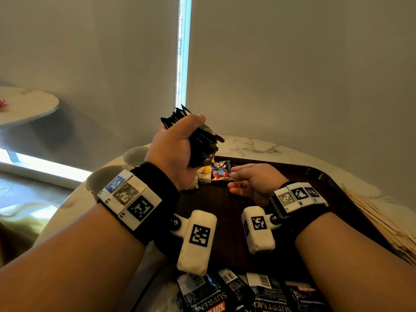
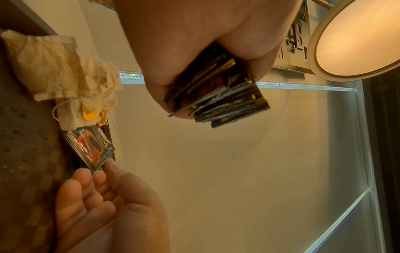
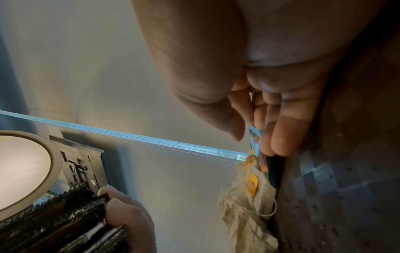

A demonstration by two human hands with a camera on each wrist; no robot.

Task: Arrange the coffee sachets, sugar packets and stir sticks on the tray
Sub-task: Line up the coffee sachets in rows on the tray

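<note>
My left hand (image 1: 177, 145) is raised above the table and grips a thick stack of black coffee sachets (image 1: 206, 149), seen edge-on in the left wrist view (image 2: 227, 95). Lower down, my right hand (image 1: 243, 179) reaches over the dark brown tray (image 1: 315, 176) and pinches a corner of a red-and-black coffee sachet (image 1: 220, 171) between thumb and fingers. That sachet (image 2: 93, 145) lies on top of a few others on the tray. Wooden stir sticks (image 1: 382, 221) lie off the tray's right side. No sugar packets show.
Crumpled tea bags (image 1: 203, 174) with yellow tags lie beside the pinched sachet on its left. Two pale cups (image 1: 135, 154) (image 1: 101, 179) stand on the marble table left of the tray. Several loose coffee sachets (image 1: 247, 291) lie at the near edge.
</note>
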